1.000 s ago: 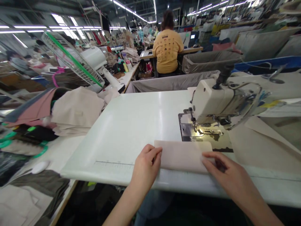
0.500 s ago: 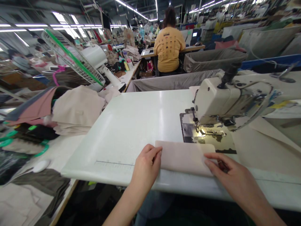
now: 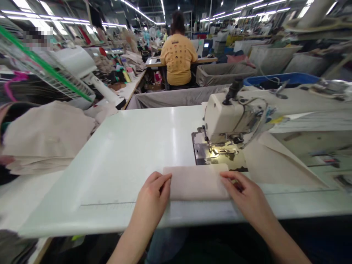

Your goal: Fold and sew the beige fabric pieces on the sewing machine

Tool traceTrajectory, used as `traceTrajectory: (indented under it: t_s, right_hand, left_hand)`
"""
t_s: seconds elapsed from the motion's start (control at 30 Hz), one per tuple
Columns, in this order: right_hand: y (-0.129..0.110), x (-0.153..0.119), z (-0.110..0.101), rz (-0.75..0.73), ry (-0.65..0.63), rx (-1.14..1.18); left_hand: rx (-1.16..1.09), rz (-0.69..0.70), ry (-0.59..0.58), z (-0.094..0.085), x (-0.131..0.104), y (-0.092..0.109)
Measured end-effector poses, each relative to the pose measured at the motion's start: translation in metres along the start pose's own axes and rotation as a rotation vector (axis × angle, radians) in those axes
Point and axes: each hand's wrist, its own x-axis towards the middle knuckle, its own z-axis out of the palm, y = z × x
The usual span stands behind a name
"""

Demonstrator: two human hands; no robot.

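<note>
Your left hand (image 3: 154,190) and right hand (image 3: 246,189) pinch opposite ends of the fabric panel (image 3: 196,183), apparently squaring it; the next move likely calls for keeping it flat.

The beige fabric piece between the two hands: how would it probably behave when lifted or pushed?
The beige fabric piece might slide easily, since the tabletop looks smooth and glossy. It looks thin, so lifted by one end it would likely bend, though straight edges suggest some stiffness. Lying flat, it seems unlikely to roll.
</note>
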Motion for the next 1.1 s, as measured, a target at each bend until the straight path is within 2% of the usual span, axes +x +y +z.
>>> traceTrajectory:
  t_s: [0.27,0.53,1.1]
  right_hand:
    - [-0.007,0.005,-0.003,0.074,-0.064,0.046]
    - [-0.009,0.006,-0.005,0.082,-0.110,0.049]
    - [-0.009,0.009,-0.004,0.110,-0.118,0.045]
  left_hand:
    - [0.018,0.033,0.018,-0.004,0.006,-0.001]
    - [0.034,0.043,0.022,-0.004,0.008,0.000]
    - [0.030,0.032,0.024,-0.006,0.006,0.000]
